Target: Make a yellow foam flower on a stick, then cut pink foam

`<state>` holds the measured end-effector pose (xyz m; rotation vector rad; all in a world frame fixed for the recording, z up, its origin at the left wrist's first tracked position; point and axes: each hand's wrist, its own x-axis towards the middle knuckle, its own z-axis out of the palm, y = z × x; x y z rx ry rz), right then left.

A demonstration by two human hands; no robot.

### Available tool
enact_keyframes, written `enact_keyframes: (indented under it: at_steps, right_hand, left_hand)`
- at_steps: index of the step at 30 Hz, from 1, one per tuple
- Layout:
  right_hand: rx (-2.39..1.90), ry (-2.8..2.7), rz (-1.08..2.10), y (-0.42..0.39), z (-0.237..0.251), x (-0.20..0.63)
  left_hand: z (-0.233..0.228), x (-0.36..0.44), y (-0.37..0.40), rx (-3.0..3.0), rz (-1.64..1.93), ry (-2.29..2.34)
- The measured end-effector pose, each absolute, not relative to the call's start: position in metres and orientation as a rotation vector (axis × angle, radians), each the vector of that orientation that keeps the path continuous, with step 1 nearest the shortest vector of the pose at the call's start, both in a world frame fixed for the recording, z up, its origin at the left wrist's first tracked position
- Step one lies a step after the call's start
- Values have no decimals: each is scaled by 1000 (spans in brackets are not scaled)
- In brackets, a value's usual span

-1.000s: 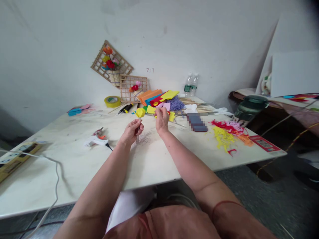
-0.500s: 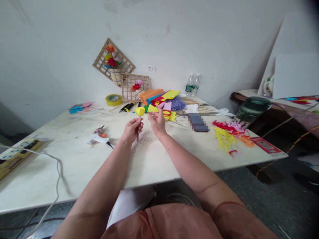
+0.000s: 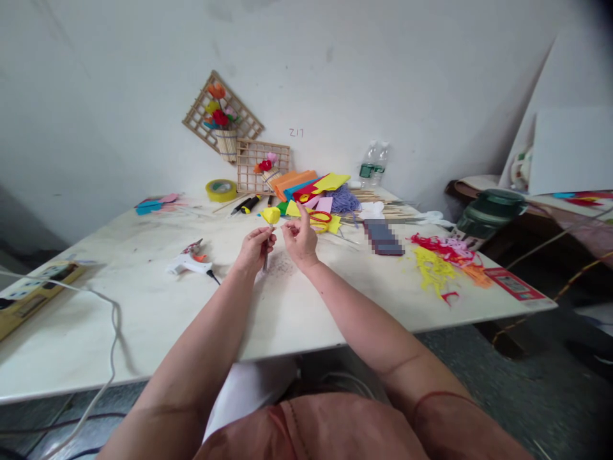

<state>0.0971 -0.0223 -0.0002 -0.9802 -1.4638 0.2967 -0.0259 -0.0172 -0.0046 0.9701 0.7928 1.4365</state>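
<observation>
My left hand (image 3: 257,249) is closed around the thin stem (image 3: 265,262) of a yellow artificial flower (image 3: 271,215), which stands upright with its bloom above my fingers. Just to its right is my right hand (image 3: 300,243), apart from the flower. Its index finger points up while the thumb and other fingertips come together in a pinch. Whatever sits in that pinch, if anything, is too small to make out. Behind this hand lie red-and-yellow scissors (image 3: 320,217) and yellow paper pieces (image 3: 292,208).
A white glue gun (image 3: 190,264) lies left of my hands, near a yellow power strip (image 3: 41,297). Toward the wall are yellow tape (image 3: 221,190), folded coloured sheets (image 3: 297,182) and purple strands (image 3: 345,199). A phone (image 3: 383,237), shredded paper (image 3: 433,271) and dark green jug (image 3: 491,214) are rightward.
My right index finger has lifted and straightened upward, away from the thumb. My left hand keeps the flower in nearly the same place. The whole view has shifted slightly.
</observation>
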Motion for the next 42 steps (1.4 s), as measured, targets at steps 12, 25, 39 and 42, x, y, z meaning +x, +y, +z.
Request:
enact_keyframes:
  at_steps: [12,25,39,42]
  right_hand:
    - [-922,-1464,418,-13,-2,98]
    - [-1032,-1464,544,-1,-16,101]
    - [-865,-1584,484,-20,-6,93]
    - [-854,-1593,486,-20,-6,93]
  left_hand:
    - [-4,-25,-14,867,1503,830]
    - [-1,-26,-13,742,1435,805]
    - [-8,-24,-10,826,1510,790]
    - [-8,-23,-10,827,1527,786]
